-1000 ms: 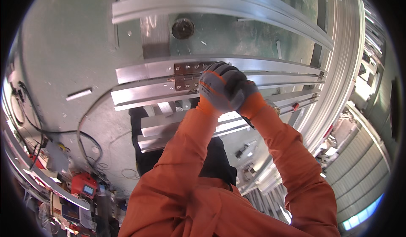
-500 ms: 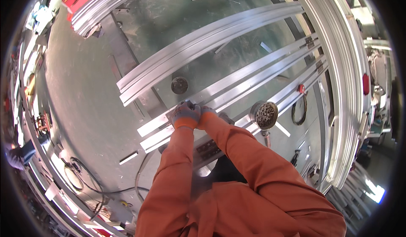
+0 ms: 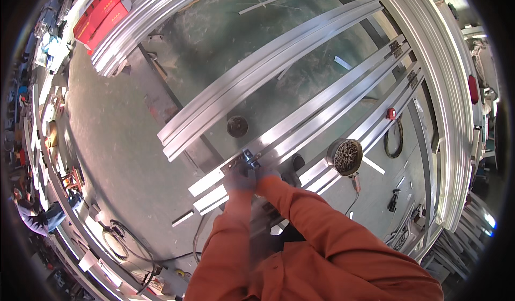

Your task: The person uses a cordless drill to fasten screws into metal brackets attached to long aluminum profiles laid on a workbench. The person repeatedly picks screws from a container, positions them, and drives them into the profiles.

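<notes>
Grey gloves with orange cuffs cover both hands, which meet over the near end of a pair of long silver metal profiles. My left hand is blurred, its fingers curled beside a dark plate with holes lying on the profile. Close against it, my right hand is closed too. A small shiny metal piece sticks up at the fingertips, upright over the profile. Which fingers grip it is hard to see, as the gloves hide its lower part.
At the right, a round tin of small screws sits on another profile, near a red tape measure. A dark round dish lies beyond my hands. Long profiles are stacked at right; a red box rests far left. Another person is at the left edge.
The view has shifted, so the profiles and tin sit lower in the picture. The small shiny piece now shows above my fingertips. The left glove has become blurred.
</notes>
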Action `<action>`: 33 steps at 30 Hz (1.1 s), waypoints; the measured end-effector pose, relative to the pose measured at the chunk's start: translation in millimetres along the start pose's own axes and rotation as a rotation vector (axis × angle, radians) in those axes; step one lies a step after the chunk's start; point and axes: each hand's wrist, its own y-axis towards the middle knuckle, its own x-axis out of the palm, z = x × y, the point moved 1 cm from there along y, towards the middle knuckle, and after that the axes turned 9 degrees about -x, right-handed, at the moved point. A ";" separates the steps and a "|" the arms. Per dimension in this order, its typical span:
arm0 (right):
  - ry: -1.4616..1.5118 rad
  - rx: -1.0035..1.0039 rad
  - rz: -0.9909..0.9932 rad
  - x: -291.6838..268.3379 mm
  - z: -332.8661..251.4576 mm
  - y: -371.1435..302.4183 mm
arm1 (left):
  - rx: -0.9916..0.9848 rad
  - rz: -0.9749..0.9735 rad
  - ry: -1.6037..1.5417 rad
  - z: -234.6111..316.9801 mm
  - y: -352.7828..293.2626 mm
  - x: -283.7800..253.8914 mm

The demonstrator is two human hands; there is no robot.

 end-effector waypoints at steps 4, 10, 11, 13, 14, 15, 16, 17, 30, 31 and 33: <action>0.024 -0.046 0.006 -61.0 -21.2 -6.8 | -0.148 -0.041 -0.106 4.6 31.5 -12.0; 0.046 -0.009 0.018 -81.5 -37.2 5.4 | -0.202 -0.071 -0.122 2.4 55.7 -16.2; 0.025 0.028 -0.005 -84.0 -38.2 7.1 | -0.215 -0.069 -0.113 1.8 57.0 -17.0; 0.002 0.060 -0.042 -89.0 -40.3 9.3 | -0.239 -0.064 -0.095 1.9 58.8 -17.5; 0.001 0.068 -0.057 -90.7 -38.2 7.5 | -0.239 -0.062 -0.123 5.7 57.2 -17.2; 0.001 0.075 -0.071 -91.7 -36.7 5.2 | -0.239 -0.060 -0.150 9.5 55.0 -17.5; 0.000 0.051 -0.074 -92.2 -36.0 2.4 | -0.239 -0.058 -0.178 12.3 53.1 -17.7; -0.003 0.020 -0.075 -94.4 -37.8 0.5 | -0.227 -0.032 -0.151 10.4 52.9 -16.6; 0.096 0.110 -0.082 -109.5 -42.2 -10.1 | -0.168 0.022 -0.118 4.0 47.0 -6.3; 0.072 0.093 -0.077 -105.6 -39.6 -5.3 | -0.160 0.027 -0.092 2.1 48.6 -5.0; 0.030 0.071 -0.068 -97.9 -34.1 1.5 | -0.174 -0.011 -0.141 3.3 49.9 -3.6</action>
